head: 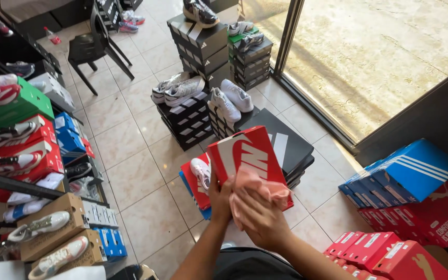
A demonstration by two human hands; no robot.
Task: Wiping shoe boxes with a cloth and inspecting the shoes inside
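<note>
Tiled floor (130,176) has open room left of centre; black shoebox stacks (203,46) with white sneakers (232,99) crowd ahead, blue and red boxes (410,192) crowd right. Red shoebox (245,155) is held tilted, centre frame. Left hand (220,199) grips its lower left edge. Right hand (257,215) presses pink cloth (257,185) flat against its lid.

A black chair (95,46) stands beyond stacked black boxes (203,44) topped with white sneakers (230,99).
</note>
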